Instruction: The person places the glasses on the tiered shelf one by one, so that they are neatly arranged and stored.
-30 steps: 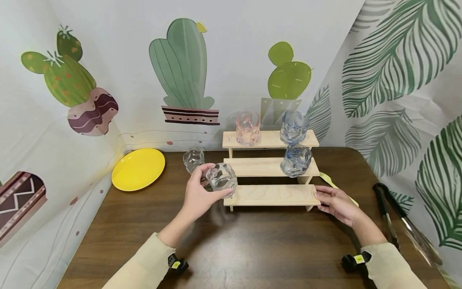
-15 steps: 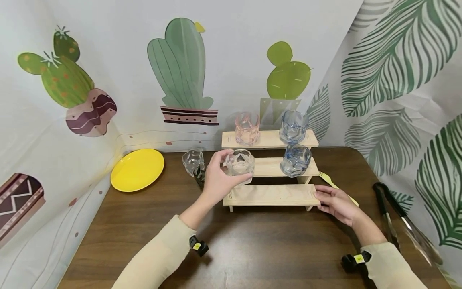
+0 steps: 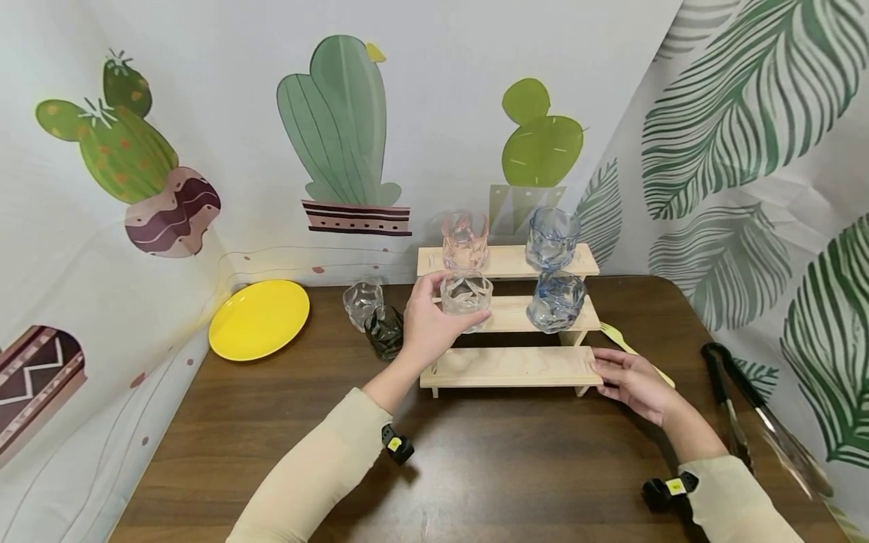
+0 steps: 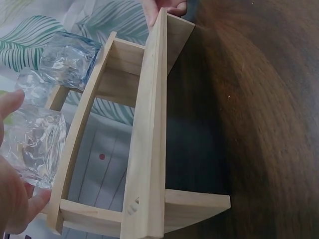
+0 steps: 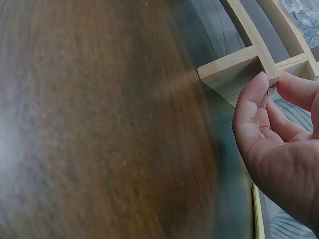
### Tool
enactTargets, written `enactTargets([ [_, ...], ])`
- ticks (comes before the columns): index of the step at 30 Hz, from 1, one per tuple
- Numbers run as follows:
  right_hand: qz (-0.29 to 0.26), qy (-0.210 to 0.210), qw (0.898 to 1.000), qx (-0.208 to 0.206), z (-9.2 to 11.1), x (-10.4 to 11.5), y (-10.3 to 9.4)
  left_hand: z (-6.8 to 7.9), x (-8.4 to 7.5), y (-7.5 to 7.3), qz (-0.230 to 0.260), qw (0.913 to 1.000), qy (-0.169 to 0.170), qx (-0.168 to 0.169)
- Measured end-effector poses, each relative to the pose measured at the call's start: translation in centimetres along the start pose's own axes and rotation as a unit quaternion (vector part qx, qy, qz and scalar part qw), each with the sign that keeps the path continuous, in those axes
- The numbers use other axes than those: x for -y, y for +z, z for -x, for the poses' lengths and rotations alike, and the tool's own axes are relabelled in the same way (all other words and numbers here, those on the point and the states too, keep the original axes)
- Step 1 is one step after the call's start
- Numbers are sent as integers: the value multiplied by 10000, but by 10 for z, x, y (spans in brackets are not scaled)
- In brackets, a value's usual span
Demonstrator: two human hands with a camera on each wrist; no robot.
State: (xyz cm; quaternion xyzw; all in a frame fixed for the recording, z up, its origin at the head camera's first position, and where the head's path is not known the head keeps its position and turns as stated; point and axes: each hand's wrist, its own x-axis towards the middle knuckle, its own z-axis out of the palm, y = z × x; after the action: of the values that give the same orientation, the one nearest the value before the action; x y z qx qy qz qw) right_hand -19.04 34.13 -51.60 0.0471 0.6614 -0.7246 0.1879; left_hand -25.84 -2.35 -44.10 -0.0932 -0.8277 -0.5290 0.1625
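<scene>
My left hand (image 3: 432, 320) grips a clear faceted glass (image 3: 466, 294) at the left part of the middle step of a three-step wooden rack (image 3: 512, 367). In the left wrist view that clear glass (image 4: 35, 144) stands upright right at the middle step, thumb and fingers around its sides. With thumb and fingertips my right hand (image 3: 631, 383) pinches the right end of the lowest step, as the right wrist view also shows. A blue glass (image 3: 557, 302) stands on the middle step's right. On the top step are a pink glass (image 3: 465, 241) and another blue glass (image 3: 553, 239).
Left of the rack, a second clear glass (image 3: 363, 303) and a dark grey glass (image 3: 385, 332) stand on the brown table (image 3: 475, 467). Farther left lies a yellow plate (image 3: 259, 320). A pale yellow fork (image 3: 638, 354) and black-handled tongs (image 3: 747, 400) lie to the right.
My left hand has carried the clear glass rightward and back, from the lowest step's left end to the middle step. The dark glass has come into view. My right hand stays put.
</scene>
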Motion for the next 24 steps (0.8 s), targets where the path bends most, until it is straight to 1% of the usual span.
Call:
enactTargets([
  [5, 14, 10, 10000, 6, 0, 0, 0, 0, 1, 4, -59, 10000, 16, -27],
  [14, 68, 29, 10000, -18, -1, 0, -1, 2, 2, 8, -158, 9997, 164, -125],
  [20, -18, -26, 10000, -38, -1, -1, -2, 4, 4, 6, -99, 9997, 241, 23],
  [24, -89, -41, 9999, -33, -1, -3, -2, 8, 9, 2, 142, 9995, 248, 142],
])
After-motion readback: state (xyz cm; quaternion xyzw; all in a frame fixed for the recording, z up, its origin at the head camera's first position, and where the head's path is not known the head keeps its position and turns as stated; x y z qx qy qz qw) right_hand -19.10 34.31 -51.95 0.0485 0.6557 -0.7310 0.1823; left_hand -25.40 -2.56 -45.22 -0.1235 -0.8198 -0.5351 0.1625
